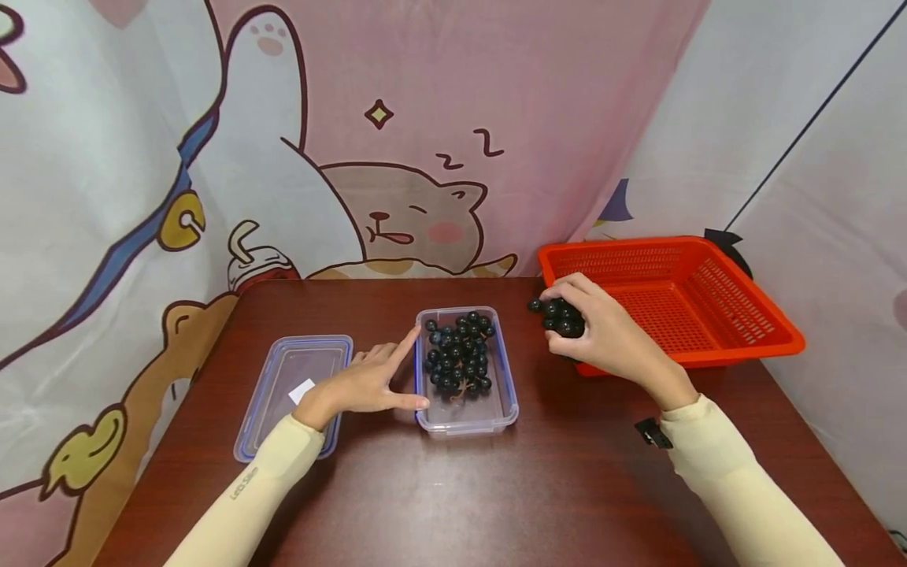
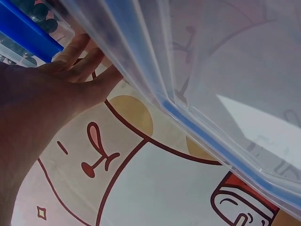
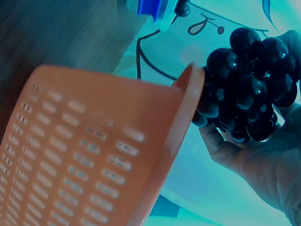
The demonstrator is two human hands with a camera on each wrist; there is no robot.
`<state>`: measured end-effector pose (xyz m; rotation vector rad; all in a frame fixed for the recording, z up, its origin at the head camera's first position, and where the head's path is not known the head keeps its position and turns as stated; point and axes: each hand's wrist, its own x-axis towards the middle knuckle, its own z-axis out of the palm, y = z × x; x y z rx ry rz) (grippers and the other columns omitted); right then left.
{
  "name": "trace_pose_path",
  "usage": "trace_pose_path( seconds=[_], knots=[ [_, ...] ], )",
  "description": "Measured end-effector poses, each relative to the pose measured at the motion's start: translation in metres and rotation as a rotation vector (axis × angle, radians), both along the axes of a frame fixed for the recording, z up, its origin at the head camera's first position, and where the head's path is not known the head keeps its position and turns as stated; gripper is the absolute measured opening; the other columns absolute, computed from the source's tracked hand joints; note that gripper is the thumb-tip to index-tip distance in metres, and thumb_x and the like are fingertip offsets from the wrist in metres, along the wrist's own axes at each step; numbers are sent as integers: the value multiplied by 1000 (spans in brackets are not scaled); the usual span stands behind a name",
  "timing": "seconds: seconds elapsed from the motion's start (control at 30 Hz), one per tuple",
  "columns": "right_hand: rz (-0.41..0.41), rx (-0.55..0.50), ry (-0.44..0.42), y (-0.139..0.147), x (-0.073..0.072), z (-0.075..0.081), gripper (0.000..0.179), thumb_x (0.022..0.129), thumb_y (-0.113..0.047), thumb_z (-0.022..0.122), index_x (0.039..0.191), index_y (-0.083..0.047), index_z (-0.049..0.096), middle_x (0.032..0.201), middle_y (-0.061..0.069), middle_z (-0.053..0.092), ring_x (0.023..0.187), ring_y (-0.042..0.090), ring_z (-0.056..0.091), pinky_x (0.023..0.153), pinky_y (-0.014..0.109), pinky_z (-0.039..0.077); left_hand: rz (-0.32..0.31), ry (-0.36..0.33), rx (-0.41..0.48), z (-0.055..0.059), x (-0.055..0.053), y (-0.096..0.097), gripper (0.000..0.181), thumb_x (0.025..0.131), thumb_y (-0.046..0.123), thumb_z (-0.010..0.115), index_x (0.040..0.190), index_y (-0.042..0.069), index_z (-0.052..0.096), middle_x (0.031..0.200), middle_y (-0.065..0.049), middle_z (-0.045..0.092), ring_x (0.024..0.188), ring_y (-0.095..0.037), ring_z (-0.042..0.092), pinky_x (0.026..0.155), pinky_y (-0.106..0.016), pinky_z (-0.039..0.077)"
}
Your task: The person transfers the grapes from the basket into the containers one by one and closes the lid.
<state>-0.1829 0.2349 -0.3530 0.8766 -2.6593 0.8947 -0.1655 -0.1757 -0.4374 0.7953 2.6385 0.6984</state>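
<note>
My right hand (image 1: 598,331) grips a bunch of dark grapes (image 1: 564,319) at the left edge of the red plastic basket (image 1: 761,315). In the right wrist view the grapes (image 3: 249,84) sit in the curled fingers beside the basket's rim (image 3: 188,94). A clear plastic food container (image 1: 471,425) with dark grapes (image 1: 457,354) in it stands mid-table. My left hand (image 1: 368,382) rests against its left side, thumb and forefinger spread wide along the rim. The left wrist view shows that hand (image 2: 70,89) with its fingers extended near the container.
A clear lid (image 1: 272,402) with a blue-edged rim and a small white label lies on the brown table (image 1: 439,504), under my left wrist. A patterned cloth (image 1: 425,94) hangs behind the table. A black object (image 1: 730,248) shows behind the basket.
</note>
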Motion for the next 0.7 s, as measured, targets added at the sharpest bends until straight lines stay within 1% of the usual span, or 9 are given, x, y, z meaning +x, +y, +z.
trace_pose_path(
  seconds=[0.27,0.43,0.53,0.7],
  knots=[
    [54,1,6,-16,6,-1,43,87,-17,86,126,-24,69,127,-9,58,108,13,57,86,41,59,-3,-17,-1,0,-1,-1,127,92,79,71,176,29,-9,172,-29,30,156,-53,28,116,-83,16],
    [79,4,5,-27,9,-4,41,88,-20,84,125,-26,70,126,-11,58,107,13,55,84,40,58,-4,-15,-6,1,-1,-1,126,92,78,71,177,28,-8,172,-28,31,156,-51,29,116,-83,17],
    [98,5,15,-33,9,-7,40,87,-21,84,124,-25,70,127,-12,59,109,13,55,88,40,56,-5,-13,-9,1,-1,-1,126,92,78,71,177,28,-8,172,-27,31,156,-50,29,116,-83,18],
    [129,15,14,-44,10,-14,39,87,-20,86,124,-22,71,129,-11,59,116,13,56,98,42,53,-7,-14,-8,1,-1,-1,126,92,78,71,177,28,-8,172,-27,31,156,-50,29,116,-83,17]
  ],
)
